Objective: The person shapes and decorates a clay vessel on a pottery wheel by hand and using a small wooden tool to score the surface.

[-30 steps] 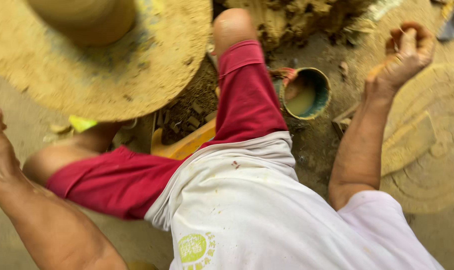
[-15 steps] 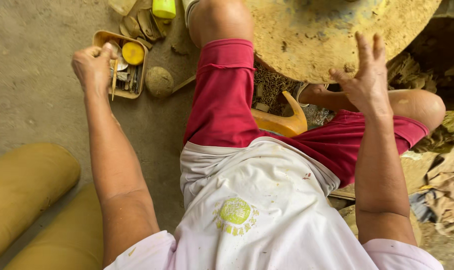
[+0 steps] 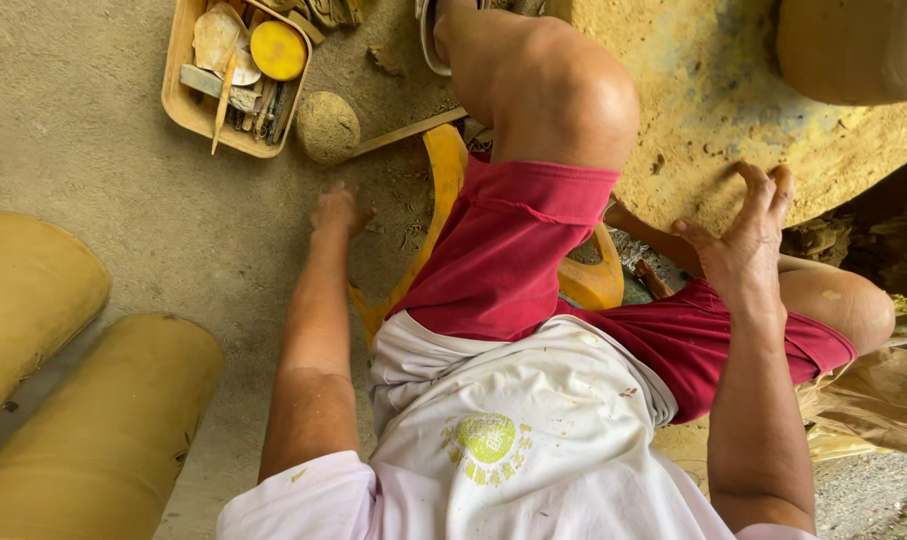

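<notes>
At the bottom of the frame you see your white shirt and red shorts, seated on a yellow stool. At the lower left lie two tan clay cylinders on the dusty floor.

Your right hand, at right of centre, is spread wide, fingers resting on the rim of the clay-caked wheel; it holds nothing. Your left hand, centre left, reaches down toward the floor, curled loosely; whether it grips anything, you cannot tell. Just beyond it sits a clay ball, apart from the hand.

At the upper left, a wooden tray holds a yellow disc and tools. At the upper right, a clay pot stands on the wheel.
</notes>
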